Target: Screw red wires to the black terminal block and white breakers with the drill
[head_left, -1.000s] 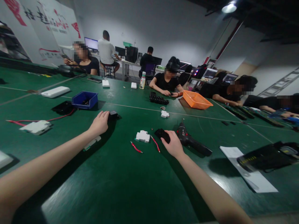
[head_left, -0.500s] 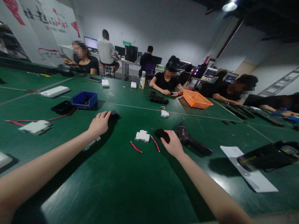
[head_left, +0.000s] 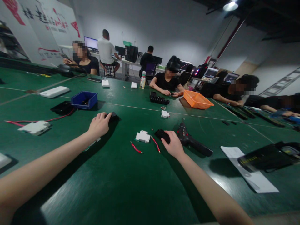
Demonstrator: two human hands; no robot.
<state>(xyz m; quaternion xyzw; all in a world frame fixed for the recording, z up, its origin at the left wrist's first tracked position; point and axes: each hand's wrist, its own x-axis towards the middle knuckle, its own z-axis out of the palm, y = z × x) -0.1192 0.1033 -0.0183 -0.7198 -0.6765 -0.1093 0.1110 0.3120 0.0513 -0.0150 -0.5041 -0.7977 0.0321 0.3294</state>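
My left hand is closed on a small black block-shaped piece just above or on the green table. Most of a white module with a green edge is hidden behind my left forearm. To the right, my right hand grips a dark piece with an uneven top; its kind cannot be made out. Between the hands lies a white circuit breaker. A short red wire reaches from its right side, and a loose red wire lies in front. A black cordless screwdriver rests beside my right hand.
A blue bin holds small dark parts, near a black tray and another white breaker with red wires. Farther off are an orange basket and a bottle. Paper and a black cup stand right. Co-workers sit around.
The black piece in my left hand has tilted slightly, with the fingers shifting a little. My right hand and the things on the table look the same.
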